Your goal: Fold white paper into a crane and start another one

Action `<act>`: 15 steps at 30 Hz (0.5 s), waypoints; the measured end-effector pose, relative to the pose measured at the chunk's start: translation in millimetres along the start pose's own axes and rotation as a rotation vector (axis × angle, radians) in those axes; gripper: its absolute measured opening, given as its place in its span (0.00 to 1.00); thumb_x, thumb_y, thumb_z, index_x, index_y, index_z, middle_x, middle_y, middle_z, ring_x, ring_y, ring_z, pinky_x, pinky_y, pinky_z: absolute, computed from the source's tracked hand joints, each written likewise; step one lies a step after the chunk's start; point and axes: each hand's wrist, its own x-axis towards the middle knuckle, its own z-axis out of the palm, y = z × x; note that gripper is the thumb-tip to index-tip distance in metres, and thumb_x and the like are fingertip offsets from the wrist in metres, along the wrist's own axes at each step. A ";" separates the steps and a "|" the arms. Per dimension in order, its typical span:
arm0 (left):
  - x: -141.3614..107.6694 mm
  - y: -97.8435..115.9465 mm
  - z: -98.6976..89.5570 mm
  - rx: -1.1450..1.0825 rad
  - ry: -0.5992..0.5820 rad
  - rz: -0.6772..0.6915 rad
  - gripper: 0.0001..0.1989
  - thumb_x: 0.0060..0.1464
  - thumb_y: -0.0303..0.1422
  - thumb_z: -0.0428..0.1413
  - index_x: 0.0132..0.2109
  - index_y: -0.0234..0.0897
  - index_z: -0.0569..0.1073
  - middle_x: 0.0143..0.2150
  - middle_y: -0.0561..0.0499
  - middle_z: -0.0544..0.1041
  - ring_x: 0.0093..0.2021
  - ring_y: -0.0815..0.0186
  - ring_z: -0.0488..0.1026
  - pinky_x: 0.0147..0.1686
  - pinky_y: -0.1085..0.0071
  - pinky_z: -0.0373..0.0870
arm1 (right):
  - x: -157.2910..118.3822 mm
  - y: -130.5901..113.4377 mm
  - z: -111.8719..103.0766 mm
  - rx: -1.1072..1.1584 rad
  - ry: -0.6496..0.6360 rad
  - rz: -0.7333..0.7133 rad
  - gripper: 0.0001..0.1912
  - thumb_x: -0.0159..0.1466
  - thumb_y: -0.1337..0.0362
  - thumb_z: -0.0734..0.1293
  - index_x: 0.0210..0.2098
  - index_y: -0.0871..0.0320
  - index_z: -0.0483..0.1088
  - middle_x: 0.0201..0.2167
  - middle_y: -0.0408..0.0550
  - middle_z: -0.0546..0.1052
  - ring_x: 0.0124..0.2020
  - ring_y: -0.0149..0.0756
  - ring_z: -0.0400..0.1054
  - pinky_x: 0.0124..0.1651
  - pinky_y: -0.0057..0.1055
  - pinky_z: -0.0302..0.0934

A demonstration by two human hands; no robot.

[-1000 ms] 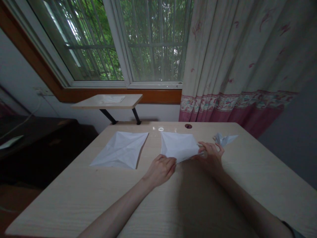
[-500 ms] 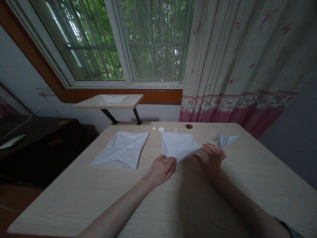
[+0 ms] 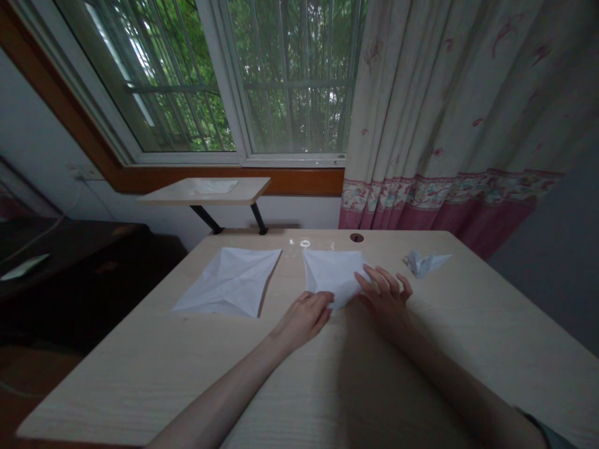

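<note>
A folded sheet of white paper (image 3: pixel 333 277) lies on the table in front of me, its lower edge under my hands. My left hand (image 3: pixel 304 319) grips the sheet's lower left edge with its fingers close together. My right hand (image 3: pixel 386 295) has its fingers spread, with the fingertips at the sheet's right corner and nothing held. To the left lies a flat, creased white paper square (image 3: pixel 228 282). A small crumpled folded paper piece (image 3: pixel 425 263) sits to the right of my right hand, out of reach of my fingertips.
The pale wood-grain table (image 3: pixel 140 380) has a round cable hole (image 3: pixel 356 237) near its far edge. Behind it stands a small shelf (image 3: pixel 203 191) holding a white paper. Dark furniture (image 3: pixel 70 274) stands on the left, and a patterned curtain (image 3: pixel 449 112) hangs on the right.
My right hand has let go of the sheet's right corner and its fingers have spread. The sheet now lies flatter on the table, and its right tip has drawn back to the left.
</note>
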 end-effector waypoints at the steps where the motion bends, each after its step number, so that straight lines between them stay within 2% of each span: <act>1: 0.1 -0.1 -0.3 -0.005 -0.002 -0.007 0.11 0.67 0.28 0.48 0.54 0.36 0.67 0.51 0.47 0.78 0.48 0.60 0.76 0.50 0.64 0.71 | -0.4 0.3 0.9 0.002 -0.012 -0.007 0.23 0.69 0.60 0.66 0.63 0.49 0.63 0.58 0.52 0.74 0.59 0.45 0.63 0.66 0.49 0.37; 5: 0.7 -0.8 -1.8 0.000 -0.020 0.004 0.12 0.66 0.26 0.48 0.55 0.37 0.67 0.56 0.46 0.76 0.53 0.61 0.74 0.53 0.64 0.69 | -1.0 0.6 1.2 0.030 -0.066 -0.026 0.25 0.69 0.62 0.66 0.64 0.48 0.61 0.59 0.51 0.74 0.59 0.44 0.64 0.67 0.49 0.35; 10: 2.5 -1.4 -5.9 0.090 -0.030 -0.008 0.15 0.65 0.28 0.51 0.57 0.38 0.66 0.57 0.45 0.75 0.54 0.59 0.73 0.56 0.58 0.64 | 0.7 0.8 -1.4 0.066 -0.108 -0.045 0.27 0.69 0.64 0.65 0.66 0.49 0.59 0.59 0.51 0.73 0.59 0.44 0.64 0.67 0.48 0.34; 15: 2.6 -4.2 -4.8 0.109 -0.026 -0.021 0.15 0.66 0.29 0.50 0.58 0.39 0.65 0.56 0.45 0.76 0.55 0.60 0.73 0.60 0.56 0.61 | -0.1 2.6 1.9 0.091 -0.143 -0.047 0.22 0.70 0.66 0.61 0.63 0.51 0.62 0.60 0.53 0.72 0.60 0.44 0.65 0.67 0.50 0.33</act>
